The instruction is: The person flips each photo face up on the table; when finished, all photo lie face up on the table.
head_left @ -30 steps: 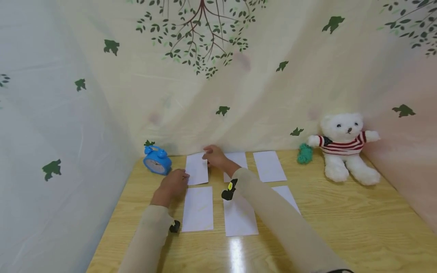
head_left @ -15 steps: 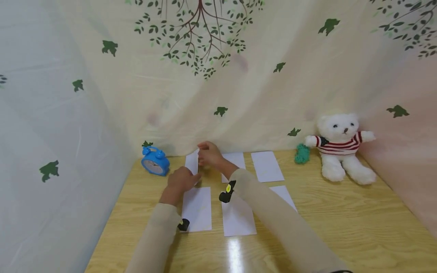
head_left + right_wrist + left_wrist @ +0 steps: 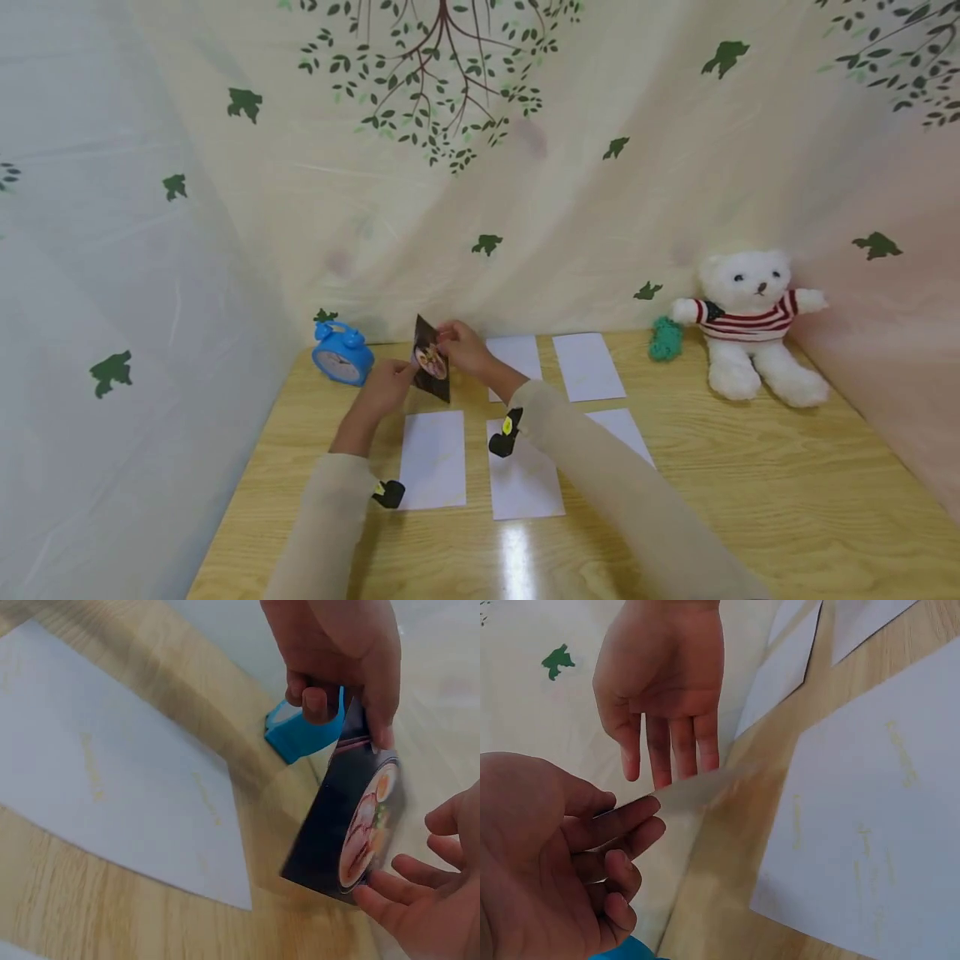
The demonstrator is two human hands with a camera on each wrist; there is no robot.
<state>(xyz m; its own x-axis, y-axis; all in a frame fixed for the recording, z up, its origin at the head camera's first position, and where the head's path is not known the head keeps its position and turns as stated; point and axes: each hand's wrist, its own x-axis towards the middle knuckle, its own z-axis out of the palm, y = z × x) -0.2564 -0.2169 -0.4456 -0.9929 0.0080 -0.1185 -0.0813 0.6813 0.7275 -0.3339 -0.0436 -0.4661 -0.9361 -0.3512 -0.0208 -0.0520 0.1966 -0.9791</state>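
A dark photo card (image 3: 424, 381), printed with a bowl of food with what looks like a halved egg, stands on edge at the back left of the table. My left hand (image 3: 385, 389) pinches its left side between thumb and fingers. At the card's other side is my right hand (image 3: 467, 350). In the right wrist view that right hand (image 3: 431, 900) has its fingers extended, a fingertip at the card's lower edge, with the thumb apart from it. The left wrist view shows the card (image 3: 694, 793) nearly edge-on, its pale back visible.
Several white cards lie face down in two rows, among them one in front (image 3: 433, 460) and one at the back right (image 3: 588, 367). A blue alarm clock (image 3: 342, 354) stands close left of my left hand. A white teddy bear (image 3: 753, 325) and a green lump (image 3: 665, 338) sit at the right.
The back-left card has gone from lying white side up to raised and turned, its printed side now showing. My left hand crossed over it, then drew back left holding its edge.
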